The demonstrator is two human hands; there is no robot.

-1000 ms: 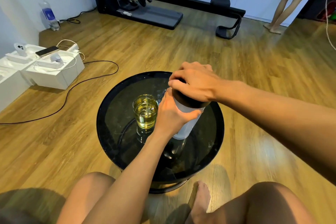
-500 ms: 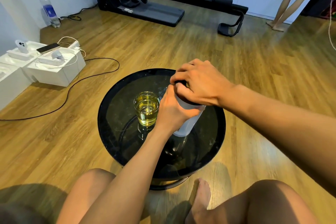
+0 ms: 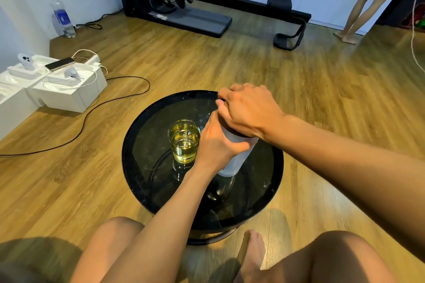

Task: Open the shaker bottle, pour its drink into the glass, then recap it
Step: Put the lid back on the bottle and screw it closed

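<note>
A frosted white shaker bottle (image 3: 236, 161) stands upright near the middle of a round black glass table (image 3: 138, 145). My left hand (image 3: 216, 145) is wrapped around the bottle's body. My right hand (image 3: 246, 110) covers the bottle's top from above, fingers curled around the dark cap, which is almost wholly hidden. Just left of the bottle, touching distance from my left hand, stands a clear glass (image 3: 184, 140) holding yellow drink.
White boxes (image 3: 69, 92) with a phone and cables sit on the wooden floor at the left, and a black cable (image 3: 115, 96) runs toward the table. A dark exercise machine (image 3: 207, 14) stands at the back. A person's legs (image 3: 358, 16) are at the far right. My knees are below the table.
My right hand has turned on the cap, its fingers shifting round the top. The left hand keeps its hold on the bottle, and the view has moved slightly.
</note>
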